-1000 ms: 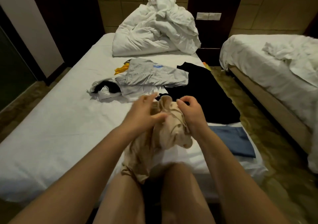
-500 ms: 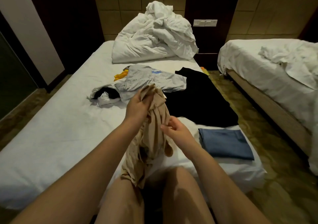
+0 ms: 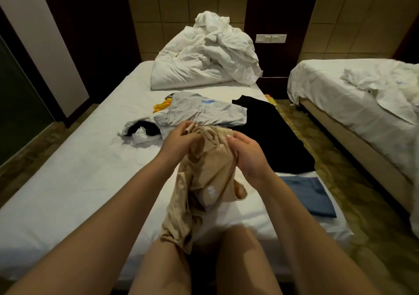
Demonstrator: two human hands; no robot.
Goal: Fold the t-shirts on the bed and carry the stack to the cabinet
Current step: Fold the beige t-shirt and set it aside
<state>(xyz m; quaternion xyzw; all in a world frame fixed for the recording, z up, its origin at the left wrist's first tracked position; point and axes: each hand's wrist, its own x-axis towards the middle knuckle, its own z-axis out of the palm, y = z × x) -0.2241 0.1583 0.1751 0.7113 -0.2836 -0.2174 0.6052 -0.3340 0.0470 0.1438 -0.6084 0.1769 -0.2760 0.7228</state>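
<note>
While bunched over bed (image 3: 68, 181), beige tee (image 3: 204, 181) in grip of L hand (image 3: 179, 141) & R hand (image 3: 247, 156).

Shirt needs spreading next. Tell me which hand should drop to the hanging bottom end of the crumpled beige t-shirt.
Left hand, likely: the beige t-shirt hangs down its side, while the right hand grips the bunched top.

White bed (image 3: 68, 181), scattered shirts (image 3: 199, 111), duvet (image 3: 204, 63)
</note>
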